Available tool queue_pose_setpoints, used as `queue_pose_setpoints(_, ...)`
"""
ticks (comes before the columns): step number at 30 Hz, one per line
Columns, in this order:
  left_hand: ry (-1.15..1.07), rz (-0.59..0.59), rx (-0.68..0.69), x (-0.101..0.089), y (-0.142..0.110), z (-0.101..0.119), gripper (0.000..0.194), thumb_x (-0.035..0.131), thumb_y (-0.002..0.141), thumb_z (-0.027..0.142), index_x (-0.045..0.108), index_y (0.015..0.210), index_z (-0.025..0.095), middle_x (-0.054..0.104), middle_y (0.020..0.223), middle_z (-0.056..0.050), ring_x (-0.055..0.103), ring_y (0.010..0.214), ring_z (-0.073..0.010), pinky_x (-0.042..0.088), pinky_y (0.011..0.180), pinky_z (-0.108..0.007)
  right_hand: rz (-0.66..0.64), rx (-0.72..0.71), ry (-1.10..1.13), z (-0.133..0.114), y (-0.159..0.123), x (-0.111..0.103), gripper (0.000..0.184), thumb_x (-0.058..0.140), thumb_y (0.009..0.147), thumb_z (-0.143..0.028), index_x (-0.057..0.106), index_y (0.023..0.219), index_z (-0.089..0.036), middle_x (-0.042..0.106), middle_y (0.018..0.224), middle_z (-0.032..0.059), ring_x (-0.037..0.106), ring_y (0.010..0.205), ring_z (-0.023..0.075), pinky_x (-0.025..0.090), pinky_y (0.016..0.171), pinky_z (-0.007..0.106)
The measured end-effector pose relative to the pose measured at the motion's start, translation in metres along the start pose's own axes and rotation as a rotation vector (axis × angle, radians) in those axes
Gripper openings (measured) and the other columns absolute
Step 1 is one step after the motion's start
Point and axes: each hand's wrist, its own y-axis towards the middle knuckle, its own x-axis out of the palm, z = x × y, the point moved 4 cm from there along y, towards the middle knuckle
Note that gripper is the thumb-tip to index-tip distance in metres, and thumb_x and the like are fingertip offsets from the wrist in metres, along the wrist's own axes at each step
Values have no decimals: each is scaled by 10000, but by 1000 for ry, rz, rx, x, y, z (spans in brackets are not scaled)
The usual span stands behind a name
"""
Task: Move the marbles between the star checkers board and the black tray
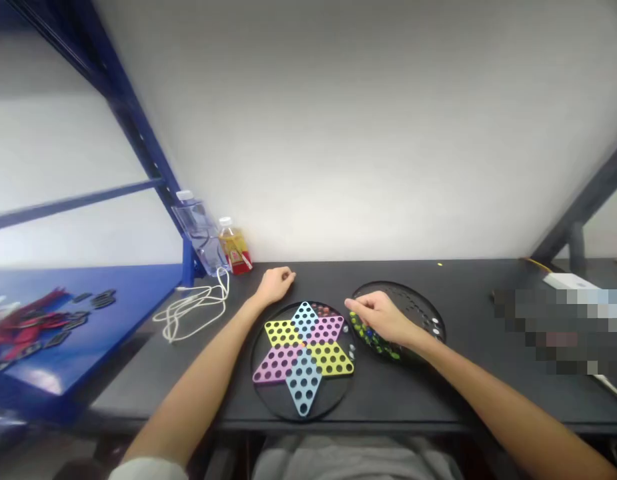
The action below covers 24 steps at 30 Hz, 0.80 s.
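**Chinese checkers board (275,365) on dark bench, both hands at it**

Bench (428,400): dark top running across the view, near edge below the board. Blue metal shelving (83,320) stands at far left, its lower part blurred, with a red object and dark pieces on it, hard to make out. Far right of the bench is pixelated, contents unreadable; a white box (571,283) sticks out behind that patch.

Board sits near the middle of the bench, a six-pointed star in yellow, pink and blue on a round black base. Round black tray (418,310) lies just right of it, partly covered by the right hand (375,318). Green and yellow marbles (371,338) bunch in the tray's near left part, some hidden under that hand.

Right hand is above the tray, fingers pressed together and pointing left; whether they pinch a marble cannot be seen. Left hand (275,285) rests on the bench just beyond the board's far left edge, fingers curled, palm hidden, any held item not visible.

Reddish marbles (322,309) fill the board's far point. Clear plastic bottle (198,230), juice bottle (234,245) and looped white cable (193,310) lie far left.
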Motion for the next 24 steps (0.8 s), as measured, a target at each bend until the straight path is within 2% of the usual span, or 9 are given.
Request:
queue_pose_setpoints(3, 8, -3, 15, 0, 0, 2, 313, 466, 893, 388, 654, 751, 181, 675, 706, -39, 577, 631, -166, 364, 609, -264, -197, -138, -399, -18, -11, 5, 274, 502, 917, -403, 611, 806, -178, 551, 553, -25, 449, 517, 110, 316, 551, 234)
queue_pose_setpoints(6, 23, 3, 28, 1, -1, 3, 309, 453, 902, 380, 651, 772, 183, 674, 715, -44, 582, 640, -172, 368, 622, -265, -342, -160, -636, -29, -20, 6, 189, 498, 924, -327, 617, 1000, -202, 640, 689, 10, 553, 652, 149, 353, 633, 243)
queue_pose_setpoints(9, 45, 2, 28, 2, -1, 3, 310, 440, 908, 386, 644, 789, 185, 674, 730, -52, 582, 646, -177, 367, 626, -267, -426, -165, -763, -34, -25, 10, 192, 509, 906, -289, 626, 1038, -213, 682, 851, 53, 603, 798, 189, 371, 692, 261)
queue_pose_setpoints(13, 64, -8, 32, 1, -2, 5, 303, 436, 911, 385, 630, 792, 186, 676, 747, -56, 587, 663, -179, 370, 636, -265, -462, -176, -786, -34, -28, 17, 188, 493, 897, -240, 641, 1005, -196, 687, 877, 72, 610, 796, 191, 377, 699, 269)
queue_pose_setpoints(16, 70, -14, 34, 0, -2, 7, 305, 427, 916, 384, 623, 787, 188, 670, 730, -49, 585, 653, -177, 368, 634, -266, -360, -184, -637, -32, -24, 15, 169, 524, 897, -292, 638, 973, -194, 664, 761, 38, 578, 693, 159, 375, 660, 260)
queue_pose_setpoints(18, 72, -23, 36, 0, -2, 7, 309, 425, 917, 388, 623, 791, 188, 670, 732, -51, 586, 657, -179, 367, 635, -267, -229, -142, -412, -27, -16, 7, 194, 547, 892, -363, 622, 940, -190, 595, 618, -10, 500, 553, 118, 352, 570, 239)
queue_pose_setpoints(21, 77, -24, 37, 0, -2, 7, 301, 432, 915, 389, 623, 800, 187, 671, 744, -55, 590, 667, -181, 366, 639, -268, -25, 5, 115, -11, -1, -11, 285, 558, 874, -476, 562, 912, -193, 358, 456, -99, 273, 388, 71, 218, 413, 203)
queue_pose_setpoints(24, 83, -27, 49, 0, -2, 8, 299, 430, 917, 388, 618, 799, 189, 665, 738, -54, 588, 662, -183, 366, 637, -269, 49, 126, 617, 8, 11, -25, 303, 598, 842, -488, 515, 898, -201, 223, 457, -133, 118, 374, 51, 108, 362, 181)
